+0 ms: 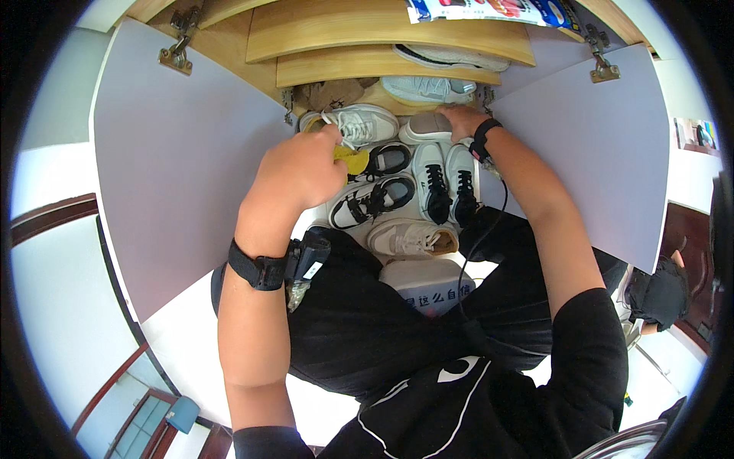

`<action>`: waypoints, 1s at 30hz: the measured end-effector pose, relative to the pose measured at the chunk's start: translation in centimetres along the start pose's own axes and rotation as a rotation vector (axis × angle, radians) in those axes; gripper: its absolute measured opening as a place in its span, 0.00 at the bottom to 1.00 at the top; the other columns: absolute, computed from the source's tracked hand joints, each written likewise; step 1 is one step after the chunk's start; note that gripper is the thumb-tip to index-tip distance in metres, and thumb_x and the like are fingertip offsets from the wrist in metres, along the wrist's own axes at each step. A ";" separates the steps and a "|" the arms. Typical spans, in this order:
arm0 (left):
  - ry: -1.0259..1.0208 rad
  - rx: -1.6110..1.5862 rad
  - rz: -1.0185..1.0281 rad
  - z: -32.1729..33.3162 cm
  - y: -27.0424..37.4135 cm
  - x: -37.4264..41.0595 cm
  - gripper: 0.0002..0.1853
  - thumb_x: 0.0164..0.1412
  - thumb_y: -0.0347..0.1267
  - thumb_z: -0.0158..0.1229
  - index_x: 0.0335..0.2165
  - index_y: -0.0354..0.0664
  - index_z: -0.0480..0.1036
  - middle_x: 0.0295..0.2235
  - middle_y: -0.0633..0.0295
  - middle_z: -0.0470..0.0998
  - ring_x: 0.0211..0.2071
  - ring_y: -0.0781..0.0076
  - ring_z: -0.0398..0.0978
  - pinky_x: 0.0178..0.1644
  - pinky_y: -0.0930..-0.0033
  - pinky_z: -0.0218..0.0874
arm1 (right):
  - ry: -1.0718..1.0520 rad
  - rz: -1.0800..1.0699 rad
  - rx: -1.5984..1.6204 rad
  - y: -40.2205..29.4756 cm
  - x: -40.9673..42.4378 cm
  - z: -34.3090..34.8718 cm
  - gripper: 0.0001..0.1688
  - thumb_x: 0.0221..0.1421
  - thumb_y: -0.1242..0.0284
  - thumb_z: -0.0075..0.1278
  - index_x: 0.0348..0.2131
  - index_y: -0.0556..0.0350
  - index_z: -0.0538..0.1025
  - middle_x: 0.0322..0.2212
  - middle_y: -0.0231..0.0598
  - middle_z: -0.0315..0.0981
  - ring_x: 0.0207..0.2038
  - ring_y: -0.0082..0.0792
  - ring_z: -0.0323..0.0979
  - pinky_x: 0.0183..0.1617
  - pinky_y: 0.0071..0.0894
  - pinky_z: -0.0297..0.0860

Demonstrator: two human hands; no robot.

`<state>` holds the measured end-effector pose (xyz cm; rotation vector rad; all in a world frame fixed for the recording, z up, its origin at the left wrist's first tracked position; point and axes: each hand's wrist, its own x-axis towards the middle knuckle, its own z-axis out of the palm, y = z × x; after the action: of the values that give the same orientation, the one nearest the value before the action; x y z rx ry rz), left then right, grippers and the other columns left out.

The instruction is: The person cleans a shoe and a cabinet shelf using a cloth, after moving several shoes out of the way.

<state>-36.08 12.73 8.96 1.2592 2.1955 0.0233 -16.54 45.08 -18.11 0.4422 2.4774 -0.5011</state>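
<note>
My left hand (307, 166) is closed around a yellow cloth (352, 160), part of it hidden behind my fingers. Just beyond it lies a white lace-up sneaker (367, 125) at the mouth of the shoe cabinet. My right hand (463, 120) grips one end of a grey-and-white shoe (427, 127), which is tilted so that its pale sole edge faces me. Below my hands are a black-and-white sneaker (373, 201), another dark-lined sneaker (390, 159), and two white sneakers with black laces (433, 178). A beige sneaker (410, 237) lies closest to me.
Open cabinet doors (183, 172) (585, 155) flank both arms. Shelves (373, 31) above hold a pale blue sneaker (430, 89), a whitish shoe (453, 57) and a printed packet (493, 10). A low stool (427, 281) bearing writing is between my legs. Another person (659, 292) is at right.
</note>
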 end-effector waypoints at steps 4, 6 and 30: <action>0.006 0.021 -0.007 0.3 -0.2 -0.2 0.19 0.57 0.35 0.53 0.46 0.38 0.73 0.39 0.46 0.80 0.43 0.44 0.77 0.47 0.48 0.69 | 0.012 0.036 -0.106 -2.7 0.1 0.8 0.54 0.30 0.75 0.67 0.60 0.55 0.64 0.49 0.57 0.72 0.55 0.58 0.68 0.60 0.44 0.65; -0.031 0.029 -0.011 0.3 0.0 -0.2 0.20 0.57 0.34 0.54 0.48 0.41 0.72 0.39 0.43 0.80 0.44 0.42 0.76 0.49 0.48 0.67 | -0.005 0.063 -0.138 -3.1 0.1 1.2 0.53 0.33 0.77 0.65 0.61 0.55 0.63 0.50 0.57 0.71 0.56 0.58 0.67 0.61 0.45 0.65; 0.011 -0.031 0.048 0.7 0.4 0.4 0.21 0.55 0.33 0.53 0.48 0.43 0.72 0.36 0.39 0.79 0.41 0.39 0.76 0.48 0.47 0.66 | 0.421 0.138 0.697 -0.7 1.4 -0.5 0.49 0.50 0.60 0.66 0.62 0.62 0.61 0.59 0.56 0.62 0.58 0.47 0.67 0.60 0.41 0.67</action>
<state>-35.57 13.04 8.27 1.2969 2.1658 0.0823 -18.19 44.96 -18.36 1.0747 2.5679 -1.3346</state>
